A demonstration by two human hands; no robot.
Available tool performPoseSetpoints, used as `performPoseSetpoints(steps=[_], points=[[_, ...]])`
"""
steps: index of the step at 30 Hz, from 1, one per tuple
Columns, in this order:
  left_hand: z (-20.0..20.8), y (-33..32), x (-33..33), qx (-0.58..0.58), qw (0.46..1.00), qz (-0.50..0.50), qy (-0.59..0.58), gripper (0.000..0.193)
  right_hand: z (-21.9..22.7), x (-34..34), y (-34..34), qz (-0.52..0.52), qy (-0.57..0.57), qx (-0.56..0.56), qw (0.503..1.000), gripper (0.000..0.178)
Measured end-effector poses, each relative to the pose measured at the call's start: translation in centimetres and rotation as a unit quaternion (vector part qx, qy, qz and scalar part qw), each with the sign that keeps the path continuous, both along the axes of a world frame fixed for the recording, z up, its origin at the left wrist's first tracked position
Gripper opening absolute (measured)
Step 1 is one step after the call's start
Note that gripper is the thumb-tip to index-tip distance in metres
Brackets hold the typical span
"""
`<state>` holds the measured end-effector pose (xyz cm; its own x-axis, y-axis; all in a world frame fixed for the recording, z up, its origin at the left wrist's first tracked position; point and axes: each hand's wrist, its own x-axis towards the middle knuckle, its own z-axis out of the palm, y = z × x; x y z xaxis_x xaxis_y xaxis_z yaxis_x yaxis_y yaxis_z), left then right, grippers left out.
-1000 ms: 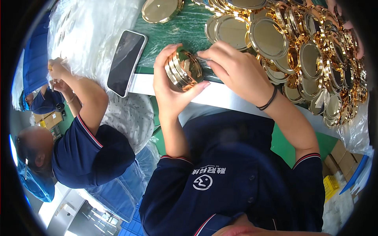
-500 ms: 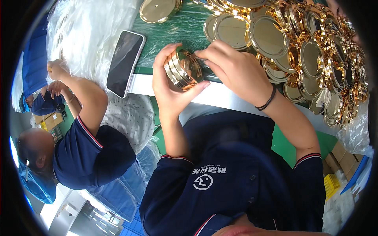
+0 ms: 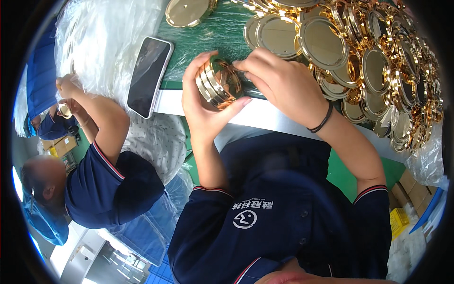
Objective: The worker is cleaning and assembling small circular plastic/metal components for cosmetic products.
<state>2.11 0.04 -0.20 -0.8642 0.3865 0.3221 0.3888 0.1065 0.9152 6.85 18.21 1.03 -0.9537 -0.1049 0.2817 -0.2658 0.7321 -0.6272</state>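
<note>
My left hand [image 3: 201, 111] is wrapped round a shiny gold ribbed round lid [image 3: 209, 89], gripping it by its sides, thumb below and fingers above. The lid is tilted, its mirror-like round face turned toward the right. My right hand [image 3: 283, 78] is closed in a pinch close against that face's edge. What sits between its fingertips, if anything, is too small to make out. Both hands are above the table's near edge. Just left of them lies a dark-screened phone [image 3: 150, 75].
A large heap of gold round lids [image 3: 324, 43] covers the right side of the green, film-wrapped table [image 3: 189, 49]. Another gold disc [image 3: 187, 12] lies at the far edge. Clear plastic sheeting [image 3: 104, 47] is piled at left, beside a co-worker [image 3: 109, 189] in dark blue.
My two hands and the gold lid have hardly moved. At the left, a small gold round piece now shows in the co-worker's hand.
</note>
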Motion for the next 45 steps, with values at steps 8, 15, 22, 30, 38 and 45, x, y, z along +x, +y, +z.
performPoseSetpoints(steps=[8, 15, 22, 30, 38, 45], points=[[0.14, -0.05, 0.04, 0.008, 1.000, -0.003, -0.017, 0.094, 0.00, -0.17, 0.09, 0.001, -0.004, -0.046, 0.999, 0.014], [-0.14, -0.24, 0.08, 0.009, 1.000, -0.002, 0.006, 0.096, 0.22, -0.04, 0.28, 0.001, -0.026, -0.077, 0.997, 0.013], [-0.25, -0.18, -0.23, -0.003, 0.999, -0.011, 0.052, 0.097, 0.28, 0.08, 0.37, 0.003, -0.049, -0.101, 0.994, 0.020], [-0.41, -0.13, -0.47, -0.017, 0.995, -0.009, 0.101, 0.096, 0.40, 0.19, 0.43, 0.006, -0.051, -0.077, 0.996, 0.022], [-0.47, -0.17, -0.59, -0.022, 0.993, -0.010, 0.115, 0.095, 0.41, 0.15, 0.23, 0.001, -0.050, -0.062, 0.997, 0.021], [-0.46, -0.03, -0.39, -0.021, 0.995, -0.003, 0.096, 0.094, 0.36, 0.04, 0.23, 0.004, -0.050, -0.053, 0.997, 0.021]])
